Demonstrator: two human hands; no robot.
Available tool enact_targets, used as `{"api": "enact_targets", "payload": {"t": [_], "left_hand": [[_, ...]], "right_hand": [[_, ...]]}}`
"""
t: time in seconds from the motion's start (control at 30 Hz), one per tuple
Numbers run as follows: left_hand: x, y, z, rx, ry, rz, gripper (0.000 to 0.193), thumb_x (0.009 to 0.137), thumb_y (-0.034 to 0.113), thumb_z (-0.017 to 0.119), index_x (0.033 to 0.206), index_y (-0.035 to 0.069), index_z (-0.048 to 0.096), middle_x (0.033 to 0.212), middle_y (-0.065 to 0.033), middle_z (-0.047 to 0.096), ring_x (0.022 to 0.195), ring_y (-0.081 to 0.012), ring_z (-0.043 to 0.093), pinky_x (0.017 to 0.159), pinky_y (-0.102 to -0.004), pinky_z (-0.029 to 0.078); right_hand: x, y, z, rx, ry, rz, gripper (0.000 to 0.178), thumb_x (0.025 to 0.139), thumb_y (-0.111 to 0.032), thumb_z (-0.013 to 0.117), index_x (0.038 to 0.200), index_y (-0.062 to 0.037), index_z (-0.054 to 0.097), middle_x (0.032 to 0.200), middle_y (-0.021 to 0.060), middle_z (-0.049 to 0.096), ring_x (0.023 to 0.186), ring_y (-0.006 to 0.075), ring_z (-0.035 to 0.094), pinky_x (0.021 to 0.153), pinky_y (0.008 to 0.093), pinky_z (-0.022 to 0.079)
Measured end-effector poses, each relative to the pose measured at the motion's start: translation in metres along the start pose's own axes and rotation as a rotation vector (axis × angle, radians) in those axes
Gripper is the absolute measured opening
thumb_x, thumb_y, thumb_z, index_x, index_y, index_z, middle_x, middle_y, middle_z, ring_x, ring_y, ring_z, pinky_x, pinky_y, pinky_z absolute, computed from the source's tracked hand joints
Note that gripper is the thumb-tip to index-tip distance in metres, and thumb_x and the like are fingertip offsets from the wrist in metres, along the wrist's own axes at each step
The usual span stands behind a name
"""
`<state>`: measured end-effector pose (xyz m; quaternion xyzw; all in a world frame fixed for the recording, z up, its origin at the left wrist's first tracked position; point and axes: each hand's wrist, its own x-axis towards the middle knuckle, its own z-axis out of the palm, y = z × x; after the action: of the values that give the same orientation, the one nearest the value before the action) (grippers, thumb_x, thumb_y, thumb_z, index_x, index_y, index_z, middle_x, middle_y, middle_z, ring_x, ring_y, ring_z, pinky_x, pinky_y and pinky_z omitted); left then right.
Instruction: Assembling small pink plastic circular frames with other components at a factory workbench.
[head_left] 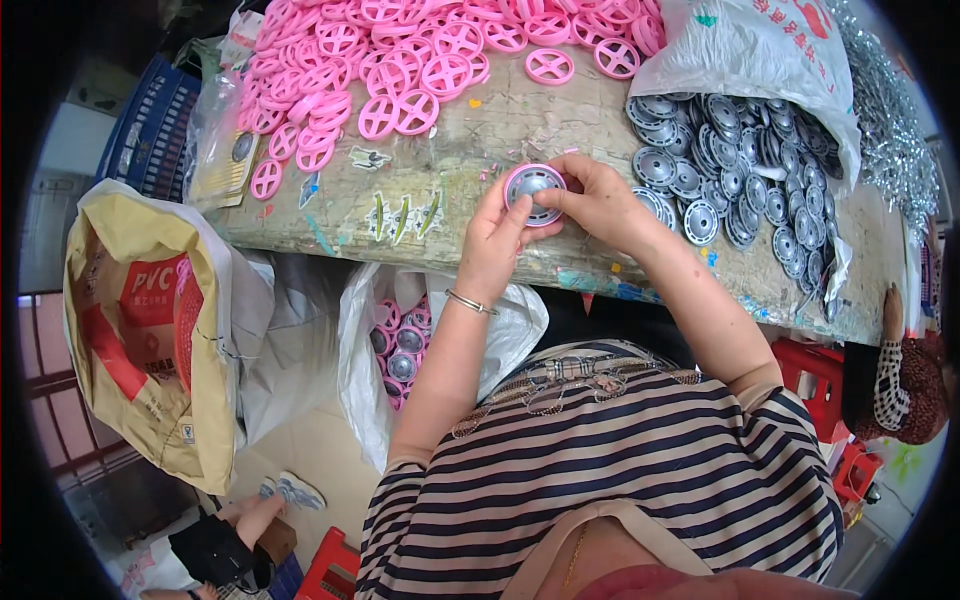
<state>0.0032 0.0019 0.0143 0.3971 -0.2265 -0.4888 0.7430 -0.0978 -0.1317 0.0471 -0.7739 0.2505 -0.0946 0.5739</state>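
Observation:
Both hands are closed round a toy wheel over the table's near edge: a pink plastic rim with a grey hubcap disc (533,179) set in it. My left hand (489,238) grips its left and lower side, thumb on the disc. From the right, my right hand (608,203) holds the rim, its thumb pressed on the disc face. Farther off lies a big heap of pink wheel rims (420,75) with cross spokes. To the right, grey hubcap discs (700,180) spill out of a white sack (745,50).
Below the table edge, a white bag (515,318) holds pink-and-grey wheels (404,350). Left of it stands an open yellow paper sack (215,340). Silver tinsel (885,130) hangs at the far right. Red stools (335,565) and other people are near the picture's lower corners.

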Motion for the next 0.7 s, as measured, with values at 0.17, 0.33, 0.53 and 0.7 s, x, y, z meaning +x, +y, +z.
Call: {"api": "enact_targets", "payload": {"t": [0.17, 0.33, 0.53, 0.7], "left_hand": [[0.001, -0.003, -0.001, 0.083, -0.048, 0.060, 0.044, 0.091, -0.002, 0.048, 0.133, 0.001, 0.036, 0.125, -0.0114, 0.048, 0.111, -0.0197, 0.054, 0.089, -0.0365, 0.054], [-0.001, -0.001, 0.009, 0.044, -0.019, 0.118, 0.055, 0.087, -0.006, 0.052, 0.137, 0.003, 0.029, 0.126, -0.0110, 0.048, 0.113, -0.0210, 0.053, 0.094, -0.0351, 0.049], [0.000, -0.022, -0.011, 0.778, 0.032, 0.317, 0.055, 0.090, 0.005, 0.054, 0.138, 0.002, 0.027, 0.126, -0.0133, 0.050, 0.113, -0.0232, 0.054, 0.096, -0.0350, 0.045], [-0.007, -0.005, -0.006, 0.964, 0.098, 0.229, 0.044, 0.090, 0.004, 0.056, 0.130, 0.001, 0.040, 0.116, -0.0097, 0.057, 0.104, -0.0193, 0.058, 0.094, -0.0312, 0.045]], "right_hand": [[0.002, 0.001, -0.002, 0.106, 0.001, -0.032, 0.027, 0.085, -0.015, 0.067, 0.106, 0.0001, 0.061, 0.085, 0.0023, 0.063, 0.075, 0.0075, 0.055, 0.068, 0.0239, 0.047], [0.003, -0.013, -0.005, 0.054, 0.051, -0.010, 0.025, 0.086, -0.015, 0.065, 0.106, -0.0004, 0.061, 0.089, 0.0035, 0.064, 0.079, 0.0082, 0.057, 0.071, 0.0245, 0.048], [0.004, -0.053, 0.029, 0.050, -0.020, -0.172, 0.028, 0.088, -0.018, 0.063, 0.110, -0.0006, 0.061, 0.096, 0.0076, 0.065, 0.093, 0.0136, 0.059, 0.084, 0.0288, 0.047], [0.025, -0.050, 0.040, -0.212, 0.028, -0.546, 0.026, 0.089, -0.021, 0.060, 0.107, -0.0024, 0.062, 0.101, 0.0132, 0.064, 0.094, 0.0213, 0.062, 0.085, 0.0354, 0.047]]}}
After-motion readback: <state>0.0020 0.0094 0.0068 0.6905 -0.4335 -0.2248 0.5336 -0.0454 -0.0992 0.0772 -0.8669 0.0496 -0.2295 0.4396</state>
